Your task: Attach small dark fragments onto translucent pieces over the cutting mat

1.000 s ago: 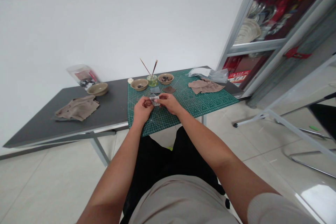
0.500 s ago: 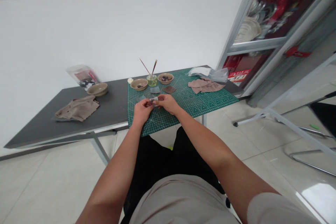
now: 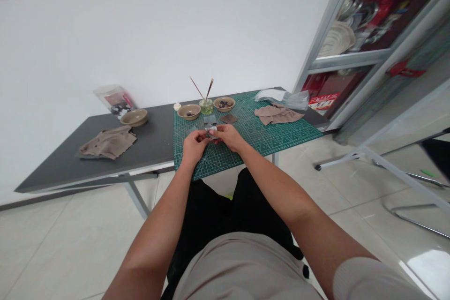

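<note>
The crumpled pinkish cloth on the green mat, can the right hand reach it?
Probably yes: nothing seems to stand between the right hand and the pinkish cloth across the green mat. But that hand holds a small pale piece, so it might need to let go first.

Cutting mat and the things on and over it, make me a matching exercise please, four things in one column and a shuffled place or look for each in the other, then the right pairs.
1. Cutting mat
2. Small pale piece
3. Two thin sticks
4. Right-hand cloth

A. Leaning in the jar
B. Beside the plastic bag
C. Green with pale lines
D. Between left hand and right hand

Pairs: 1-C, 2-D, 3-A, 4-B
</note>
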Demonstrator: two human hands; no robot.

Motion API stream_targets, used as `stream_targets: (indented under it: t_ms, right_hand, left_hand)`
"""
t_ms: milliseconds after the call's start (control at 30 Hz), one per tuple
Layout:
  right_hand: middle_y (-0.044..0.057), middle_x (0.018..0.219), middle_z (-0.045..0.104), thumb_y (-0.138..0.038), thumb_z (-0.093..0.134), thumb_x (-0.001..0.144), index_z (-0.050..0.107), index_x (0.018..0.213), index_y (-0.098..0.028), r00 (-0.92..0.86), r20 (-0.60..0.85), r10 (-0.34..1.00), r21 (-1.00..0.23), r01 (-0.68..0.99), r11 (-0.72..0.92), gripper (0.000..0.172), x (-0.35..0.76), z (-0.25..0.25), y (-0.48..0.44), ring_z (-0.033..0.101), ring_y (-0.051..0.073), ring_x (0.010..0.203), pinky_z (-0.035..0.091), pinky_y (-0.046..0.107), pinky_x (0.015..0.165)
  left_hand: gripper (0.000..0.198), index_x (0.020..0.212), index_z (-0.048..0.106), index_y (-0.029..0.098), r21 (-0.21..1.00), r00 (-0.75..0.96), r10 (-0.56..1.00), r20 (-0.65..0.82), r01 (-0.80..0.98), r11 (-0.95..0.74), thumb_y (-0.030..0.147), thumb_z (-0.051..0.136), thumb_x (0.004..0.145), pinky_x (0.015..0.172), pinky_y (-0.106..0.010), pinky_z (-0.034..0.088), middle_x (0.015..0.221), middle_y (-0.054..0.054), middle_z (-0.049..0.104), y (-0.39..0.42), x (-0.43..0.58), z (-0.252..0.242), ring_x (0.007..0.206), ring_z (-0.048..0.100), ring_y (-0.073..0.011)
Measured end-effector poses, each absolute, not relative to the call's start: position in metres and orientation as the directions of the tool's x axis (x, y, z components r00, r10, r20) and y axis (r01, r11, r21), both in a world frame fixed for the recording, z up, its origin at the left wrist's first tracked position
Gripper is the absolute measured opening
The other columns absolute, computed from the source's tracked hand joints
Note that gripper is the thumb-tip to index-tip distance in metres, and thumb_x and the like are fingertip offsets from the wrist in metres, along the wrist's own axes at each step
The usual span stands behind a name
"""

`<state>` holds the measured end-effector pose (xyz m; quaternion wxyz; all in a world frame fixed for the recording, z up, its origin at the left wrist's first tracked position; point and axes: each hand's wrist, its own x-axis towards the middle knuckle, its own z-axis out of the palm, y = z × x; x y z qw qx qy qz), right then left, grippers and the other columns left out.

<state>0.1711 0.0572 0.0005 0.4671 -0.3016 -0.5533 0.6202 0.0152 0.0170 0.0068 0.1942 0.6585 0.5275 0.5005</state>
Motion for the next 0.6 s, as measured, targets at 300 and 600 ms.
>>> stream_targets:
  t_ms: [300, 600]
  right_hand:
    - [-0.004, 0.057, 0.059, -0.046, 0.085, 0.053, 0.056, 0.07, -0.016, -0.345, 0.168, 0.923, -0.976, -0.187, 0.108, 0.046, 0.1699, 0.0026, 0.0539, 0.051, 0.008, 0.048, 0.039, 0.02, 0.045]
    - [-0.001, 0.07, 0.065, -0.042, 0.086, 0.052, 0.059, 0.079, -0.015, -0.39, 0.172, 0.905, -0.964, -0.258, 0.072, 0.047, 0.1722, 0.0032, 0.0554, 0.055, 0.009, 0.058, 0.043, 0.021, 0.051]
  left_hand:
    - [0.02, 0.058, 0.059, 0.018, 0.788, -0.052, 0.897, 0.44, 0.502, -0.357, 0.028, 0.075, 0.065, 0.053, -0.024, 0.033, 0.054, 0.004, 0.051, 0.0151, 0.0131, 0.008, 0.053, 0.044, -0.0104]
    - [0.018, 0.07, 0.066, 0.017, 0.828, -0.081, 0.908, 0.411, 0.449, -0.335, 0.032, 0.076, 0.066, 0.054, -0.024, 0.037, 0.06, 0.002, 0.058, 0.0149, 0.0141, 0.0061, 0.055, 0.049, -0.0107]
